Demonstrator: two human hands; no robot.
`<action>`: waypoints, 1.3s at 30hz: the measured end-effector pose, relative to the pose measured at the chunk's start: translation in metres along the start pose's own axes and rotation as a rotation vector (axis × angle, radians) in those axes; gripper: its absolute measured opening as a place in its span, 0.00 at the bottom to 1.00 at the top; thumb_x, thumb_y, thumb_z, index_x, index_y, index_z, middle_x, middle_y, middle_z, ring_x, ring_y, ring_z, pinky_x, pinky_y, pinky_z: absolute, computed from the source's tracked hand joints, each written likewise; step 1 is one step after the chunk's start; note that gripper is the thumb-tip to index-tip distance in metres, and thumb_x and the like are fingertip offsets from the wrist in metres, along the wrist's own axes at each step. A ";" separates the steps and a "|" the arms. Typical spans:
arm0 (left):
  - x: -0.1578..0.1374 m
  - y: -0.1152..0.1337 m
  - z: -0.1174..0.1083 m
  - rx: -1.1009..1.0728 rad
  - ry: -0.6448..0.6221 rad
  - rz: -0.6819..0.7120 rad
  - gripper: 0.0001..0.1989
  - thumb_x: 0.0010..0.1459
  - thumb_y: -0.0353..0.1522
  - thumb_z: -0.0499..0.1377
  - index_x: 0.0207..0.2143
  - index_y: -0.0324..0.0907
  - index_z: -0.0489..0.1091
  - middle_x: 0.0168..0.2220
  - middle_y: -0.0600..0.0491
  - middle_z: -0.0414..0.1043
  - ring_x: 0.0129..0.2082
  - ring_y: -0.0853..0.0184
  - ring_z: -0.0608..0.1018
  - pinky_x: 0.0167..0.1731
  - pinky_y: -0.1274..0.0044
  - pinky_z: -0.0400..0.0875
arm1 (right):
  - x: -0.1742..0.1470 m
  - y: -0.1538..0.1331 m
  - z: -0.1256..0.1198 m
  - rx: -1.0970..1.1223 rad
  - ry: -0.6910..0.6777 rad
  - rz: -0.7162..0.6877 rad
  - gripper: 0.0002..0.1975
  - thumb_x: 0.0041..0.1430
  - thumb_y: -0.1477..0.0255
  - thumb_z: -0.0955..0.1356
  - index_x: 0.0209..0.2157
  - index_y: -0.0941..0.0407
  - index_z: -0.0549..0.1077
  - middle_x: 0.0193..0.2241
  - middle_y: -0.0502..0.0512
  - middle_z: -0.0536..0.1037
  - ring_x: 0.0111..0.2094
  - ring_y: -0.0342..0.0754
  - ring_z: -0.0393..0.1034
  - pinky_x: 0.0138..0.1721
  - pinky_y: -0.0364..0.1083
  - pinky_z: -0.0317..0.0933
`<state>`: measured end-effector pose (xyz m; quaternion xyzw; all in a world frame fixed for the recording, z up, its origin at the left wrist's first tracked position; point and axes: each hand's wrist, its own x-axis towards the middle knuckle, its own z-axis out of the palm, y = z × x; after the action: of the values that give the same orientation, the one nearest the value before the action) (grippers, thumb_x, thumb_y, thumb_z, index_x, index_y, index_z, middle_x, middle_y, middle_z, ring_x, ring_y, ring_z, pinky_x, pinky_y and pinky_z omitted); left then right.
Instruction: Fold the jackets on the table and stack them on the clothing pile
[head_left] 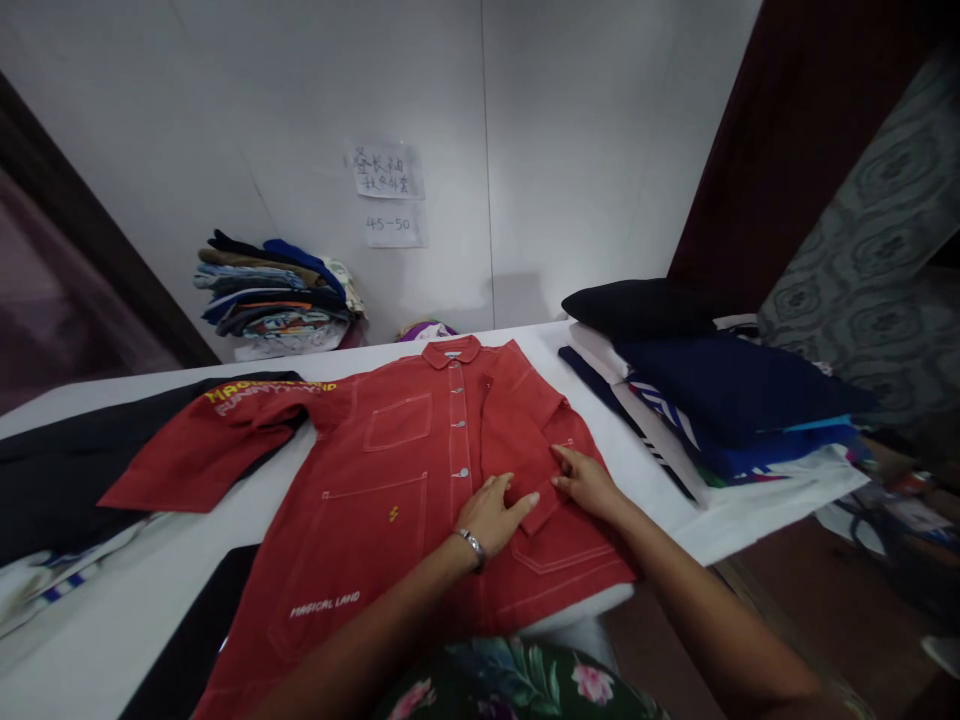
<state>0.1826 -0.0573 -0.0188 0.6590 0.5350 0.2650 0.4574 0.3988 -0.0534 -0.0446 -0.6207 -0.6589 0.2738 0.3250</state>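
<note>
Evidently, the folded sleeve of the red jacket is pressed flat at frame centre by the left hand and right hand, fingers spread, holding nothing. The crease is best smoothed outward evenly.

We cannot read the handwriting on the paper notes at twelve o'clock on the wall beyond "45-50", as it is too small. The red jacket has its hem cut off at six o'clock and its right front hidden under the folded-in sleeve. At nine o'clock the dark garment runs off the edge, perhaps a coat.
</note>
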 end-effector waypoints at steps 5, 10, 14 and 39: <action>0.002 0.011 0.005 -0.270 -0.122 -0.098 0.36 0.44 0.46 0.65 0.53 0.39 0.65 0.50 0.40 0.70 0.50 0.53 0.70 0.50 0.66 0.60 | -0.008 -0.034 0.002 0.627 0.025 0.022 0.28 0.46 0.69 0.72 0.51 0.55 0.68 0.26 0.45 0.69 0.24 0.40 0.64 0.28 0.42 0.61; 0.000 0.021 0.007 -0.547 -0.246 -0.109 0.26 0.43 0.40 0.67 0.45 0.43 0.69 0.45 0.47 0.74 0.44 0.59 0.75 0.42 0.70 0.68 | -0.028 -0.072 0.007 0.818 -0.073 -0.066 0.22 0.55 0.63 0.68 0.51 0.53 0.68 0.40 0.54 0.77 0.39 0.47 0.72 0.42 0.49 0.66; 0.008 0.022 -0.009 -0.582 -0.180 -0.223 0.22 0.44 0.40 0.67 0.40 0.40 0.69 0.37 0.48 0.77 0.33 0.64 0.78 0.39 0.70 0.70 | -0.041 -0.057 -0.004 0.508 0.201 -0.149 0.17 0.59 0.62 0.64 0.47 0.52 0.72 0.46 0.57 0.76 0.46 0.50 0.70 0.49 0.53 0.64; 0.173 0.201 -0.269 -0.376 0.509 0.441 0.25 0.60 0.37 0.50 0.56 0.33 0.56 0.57 0.48 0.63 0.46 0.66 0.70 0.44 0.62 0.62 | -0.050 -0.102 0.004 0.442 -0.141 -0.053 0.28 0.53 0.70 0.68 0.56 0.53 0.64 0.35 0.50 0.69 0.30 0.40 0.63 0.33 0.42 0.61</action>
<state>0.0996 0.1911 0.2543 0.5760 0.4190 0.6056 0.3548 0.3316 -0.1113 0.0265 -0.4962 -0.6202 0.4455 0.4132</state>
